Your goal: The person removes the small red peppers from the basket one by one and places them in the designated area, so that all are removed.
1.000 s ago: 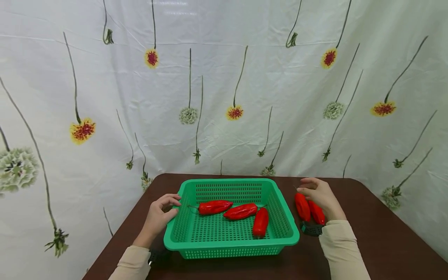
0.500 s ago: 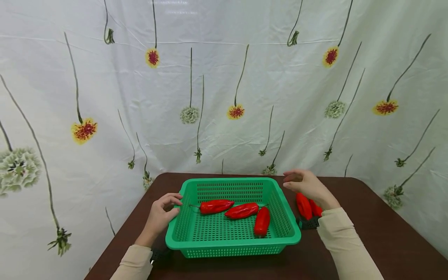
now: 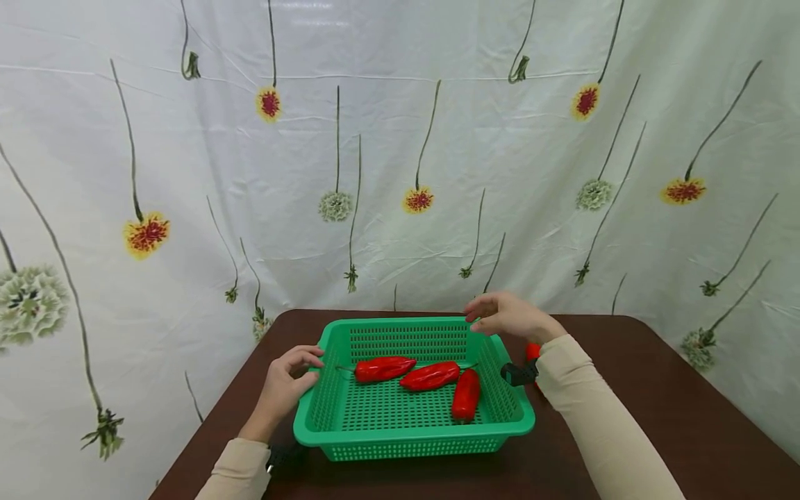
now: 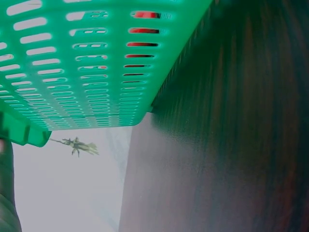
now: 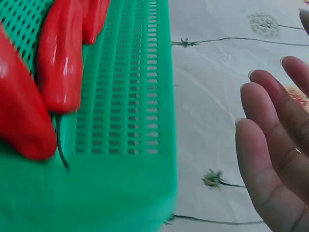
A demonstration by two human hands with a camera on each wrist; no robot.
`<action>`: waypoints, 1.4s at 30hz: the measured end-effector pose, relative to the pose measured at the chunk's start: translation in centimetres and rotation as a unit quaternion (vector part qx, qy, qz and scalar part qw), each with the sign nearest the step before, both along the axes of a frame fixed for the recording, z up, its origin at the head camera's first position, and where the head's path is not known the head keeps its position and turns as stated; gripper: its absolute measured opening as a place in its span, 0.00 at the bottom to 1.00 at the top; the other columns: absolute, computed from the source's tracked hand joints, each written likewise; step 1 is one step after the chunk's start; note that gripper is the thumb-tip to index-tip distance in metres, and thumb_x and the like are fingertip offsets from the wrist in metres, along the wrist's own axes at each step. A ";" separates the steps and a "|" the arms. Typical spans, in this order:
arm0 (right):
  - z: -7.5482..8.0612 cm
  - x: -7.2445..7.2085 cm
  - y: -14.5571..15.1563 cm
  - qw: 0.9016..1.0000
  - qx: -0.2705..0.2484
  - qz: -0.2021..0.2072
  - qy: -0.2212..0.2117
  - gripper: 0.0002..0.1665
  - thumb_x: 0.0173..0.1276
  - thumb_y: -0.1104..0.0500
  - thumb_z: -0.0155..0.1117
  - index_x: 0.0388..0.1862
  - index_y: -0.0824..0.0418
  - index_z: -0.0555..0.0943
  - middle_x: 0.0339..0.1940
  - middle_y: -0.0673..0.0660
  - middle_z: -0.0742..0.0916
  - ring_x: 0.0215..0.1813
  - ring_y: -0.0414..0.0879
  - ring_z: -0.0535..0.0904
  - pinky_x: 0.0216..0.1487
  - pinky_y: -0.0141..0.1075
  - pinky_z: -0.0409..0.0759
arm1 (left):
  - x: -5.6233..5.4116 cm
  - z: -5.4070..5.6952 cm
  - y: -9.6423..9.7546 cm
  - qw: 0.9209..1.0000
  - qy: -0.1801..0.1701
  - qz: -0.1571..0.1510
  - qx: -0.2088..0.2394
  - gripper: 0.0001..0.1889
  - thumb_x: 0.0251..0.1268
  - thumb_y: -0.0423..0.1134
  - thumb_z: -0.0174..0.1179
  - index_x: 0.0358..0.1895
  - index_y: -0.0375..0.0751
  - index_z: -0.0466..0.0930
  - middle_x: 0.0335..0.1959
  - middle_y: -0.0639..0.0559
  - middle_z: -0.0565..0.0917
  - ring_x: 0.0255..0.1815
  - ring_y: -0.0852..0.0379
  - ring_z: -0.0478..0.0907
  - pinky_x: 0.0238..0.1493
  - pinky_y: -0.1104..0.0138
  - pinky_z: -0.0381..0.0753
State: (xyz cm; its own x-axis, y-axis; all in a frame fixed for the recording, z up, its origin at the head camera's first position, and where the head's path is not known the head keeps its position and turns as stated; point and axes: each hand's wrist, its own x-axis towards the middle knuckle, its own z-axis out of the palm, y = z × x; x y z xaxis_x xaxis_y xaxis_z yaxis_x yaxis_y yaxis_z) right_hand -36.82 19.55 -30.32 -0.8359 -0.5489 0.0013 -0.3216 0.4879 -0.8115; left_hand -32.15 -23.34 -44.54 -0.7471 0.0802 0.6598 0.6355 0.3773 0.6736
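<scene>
A green plastic basket (image 3: 412,437) with slotted walls stands on the table, holding three glossy red peppers. One pepper (image 3: 384,369) lies at the left, another (image 3: 431,376) in the middle, and the third (image 3: 465,396) points toward the front at the right. My left hand (image 3: 284,389) is at the left rim, its bent fingertips and thumb right on the edge. Over the back right corner hovers my right hand (image 3: 509,318), palm hollow, nothing between its fingers. The right wrist view shows its spread fingers (image 5: 253,145) beside the basket's wall (image 5: 116,96).
More red pepper (image 3: 532,352) shows right of the basket, mostly hidden behind the right forearm. The dark brown table (image 3: 656,410) extends to the right. A white cloth (image 3: 400,153) printed with flowers hangs behind the table. Dark wrist cameras (image 3: 519,373) are strapped to the wrists.
My right hand has risen from the peppers on the table at the right and moved left to the basket's back right corner. The left hand, basket and peppers have stayed in place.
</scene>
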 end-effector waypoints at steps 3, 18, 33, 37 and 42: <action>-0.4 -0.8 -0.9 1.000 0.002 0.015 -0.010 0.26 0.70 0.61 0.65 0.65 0.67 0.75 0.60 0.68 0.82 0.56 0.51 0.83 0.61 0.55 0.79 | 0.0 0.0 0.0 1.000 -0.003 -0.003 0.001 0.14 0.58 0.17 0.55 0.35 0.38 0.84 0.51 0.38 0.83 0.55 0.77 0.75 0.45 0.68 0.79; -3.9 -3.9 -4.2 0.996 0.022 0.021 -0.085 0.30 0.68 0.66 0.65 0.68 0.70 0.72 0.63 0.71 0.79 0.52 0.49 0.83 0.63 0.57 0.76 | 0.2 0.0 -0.1 1.000 -0.005 -0.002 0.002 0.14 0.58 0.17 0.55 0.35 0.39 0.85 0.51 0.39 0.83 0.55 0.76 0.75 0.45 0.68 0.79; -6.2 -4.3 -5.6 0.993 0.081 -0.025 -0.087 0.26 0.65 0.65 0.69 0.62 0.65 0.78 0.63 0.64 0.81 0.59 0.52 0.80 0.58 0.49 0.78 | 0.0 0.2 0.1 1.000 -0.007 -0.002 0.001 0.13 0.59 0.18 0.55 0.34 0.39 0.85 0.51 0.39 0.83 0.54 0.74 0.76 0.43 0.67 0.79; -6.6 -4.2 -5.8 0.992 0.096 -0.025 -0.078 0.26 0.65 0.65 0.70 0.62 0.64 0.78 0.64 0.63 0.81 0.63 0.55 0.78 0.61 0.50 0.77 | -0.1 0.3 0.0 1.000 -0.008 -0.004 0.006 0.13 0.59 0.18 0.55 0.34 0.38 0.85 0.51 0.39 0.83 0.54 0.74 0.76 0.44 0.68 0.79; -6.9 -4.1 -6.1 0.991 0.103 -0.013 -0.082 0.25 0.65 0.66 0.69 0.62 0.65 0.78 0.65 0.64 0.80 0.66 0.58 0.76 0.65 0.52 0.75 | 0.1 0.2 -0.2 1.000 -0.010 -0.002 0.002 0.13 0.59 0.18 0.55 0.35 0.38 0.85 0.51 0.38 0.83 0.54 0.75 0.75 0.45 0.69 0.79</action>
